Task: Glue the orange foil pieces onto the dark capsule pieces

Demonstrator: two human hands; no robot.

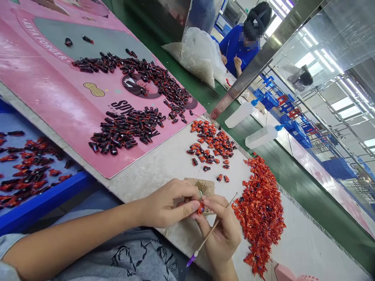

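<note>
Both hands meet low in the middle of the head view. My left hand (178, 205) is closed, pinching a small shiny red plastic piece (200, 209) between thumb and fingers. From the other side, the fingertips of my right hand (224, 224) also grip this piece. A thin wooden stick (211, 229) with a purple lower end and a narrow tip at the top runs slanted through my right hand. Just behind the fingers lies a small piece of brown cardboard (208, 187) covered in tiny dark specks. The fingers partly hide the red piece.
To the right is a large heap of red pieces (260, 214); red-and-black pieces (215, 142) lie ahead. Black pieces (125, 130) cover parts of a pink mat (73, 128). A blue tray (43, 201) stands left. Beyond are white bottles (262, 136) and a co-worker (243, 43).
</note>
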